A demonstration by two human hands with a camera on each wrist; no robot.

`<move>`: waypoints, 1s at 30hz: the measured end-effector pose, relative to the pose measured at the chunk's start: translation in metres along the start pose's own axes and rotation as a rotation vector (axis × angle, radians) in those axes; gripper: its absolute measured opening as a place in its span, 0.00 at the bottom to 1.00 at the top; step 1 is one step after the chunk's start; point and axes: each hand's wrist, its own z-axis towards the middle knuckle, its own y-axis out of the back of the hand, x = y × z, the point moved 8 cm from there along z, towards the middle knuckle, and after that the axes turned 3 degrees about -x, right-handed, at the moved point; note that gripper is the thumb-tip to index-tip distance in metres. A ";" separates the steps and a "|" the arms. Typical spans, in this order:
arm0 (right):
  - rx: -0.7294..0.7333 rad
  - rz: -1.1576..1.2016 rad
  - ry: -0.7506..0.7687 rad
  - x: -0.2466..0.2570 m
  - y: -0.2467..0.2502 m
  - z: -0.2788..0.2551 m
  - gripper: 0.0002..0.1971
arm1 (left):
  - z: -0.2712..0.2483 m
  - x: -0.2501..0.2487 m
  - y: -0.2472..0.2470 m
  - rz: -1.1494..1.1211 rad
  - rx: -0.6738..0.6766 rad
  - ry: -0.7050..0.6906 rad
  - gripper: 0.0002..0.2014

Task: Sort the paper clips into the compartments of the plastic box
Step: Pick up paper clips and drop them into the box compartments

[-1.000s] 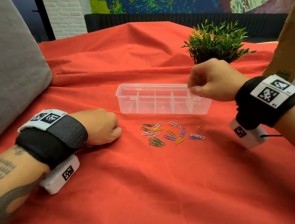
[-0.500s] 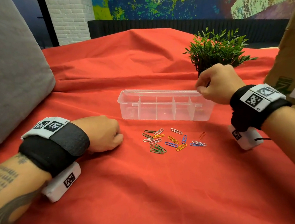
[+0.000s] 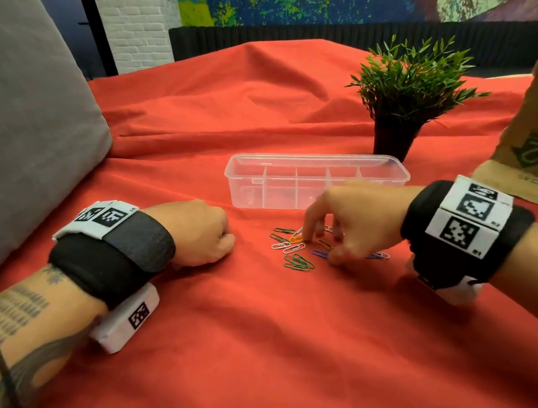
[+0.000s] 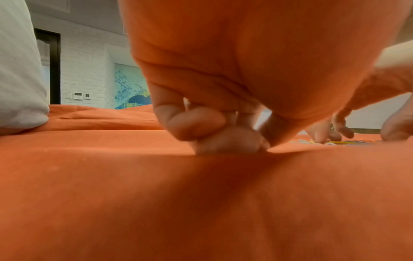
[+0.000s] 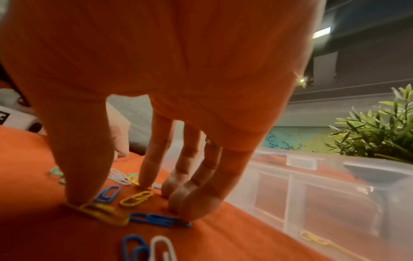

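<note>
A clear plastic box (image 3: pixel 317 176) with several compartments lies on the red cloth; one yellow clip (image 5: pixel 312 238) sits in its right end compartment. Several coloured paper clips (image 3: pixel 294 255) are scattered in front of it. My right hand (image 3: pixel 322 248) is down on the pile with fingers spread. Its thumb tip presses a yellow clip (image 5: pixel 96 211) and its index fingertip (image 5: pixel 144 184) touches another yellow clip. The other fingers curl beside a blue clip (image 5: pixel 156 219). Nothing is lifted. My left hand (image 3: pixel 210 236) rests as an empty fist on the cloth, left of the clips.
A small potted plant (image 3: pixel 407 94) stands just behind the box's right end. A grey cushion (image 3: pixel 8 129) fills the left side. A cardboard box (image 3: pixel 536 145) is at the right edge. The red cloth (image 3: pixel 282 357) spreads flat in front.
My right hand came down from the box's right end onto the paper clips. The left fist has stayed where it was.
</note>
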 end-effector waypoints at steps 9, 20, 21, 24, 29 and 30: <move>0.028 -0.031 -0.032 0.001 -0.006 0.006 0.14 | 0.001 0.001 -0.002 0.003 0.015 -0.006 0.24; 0.062 -0.048 -0.044 0.002 -0.014 0.007 0.08 | 0.004 0.004 -0.004 0.008 -0.006 -0.012 0.24; 0.062 -0.057 -0.037 0.003 -0.016 0.008 0.09 | 0.004 0.004 -0.004 0.005 -0.006 -0.013 0.24; 0.038 -0.045 -0.036 0.005 -0.015 0.008 0.08 | 0.004 0.004 -0.004 0.003 -0.004 -0.010 0.24; -0.033 0.001 -0.034 -0.003 -0.003 0.006 0.08 | 0.004 0.003 -0.004 0.003 -0.004 -0.010 0.24; -0.053 0.005 -0.033 -0.005 -0.001 0.006 0.07 | 0.003 0.003 -0.004 0.001 0.000 -0.007 0.24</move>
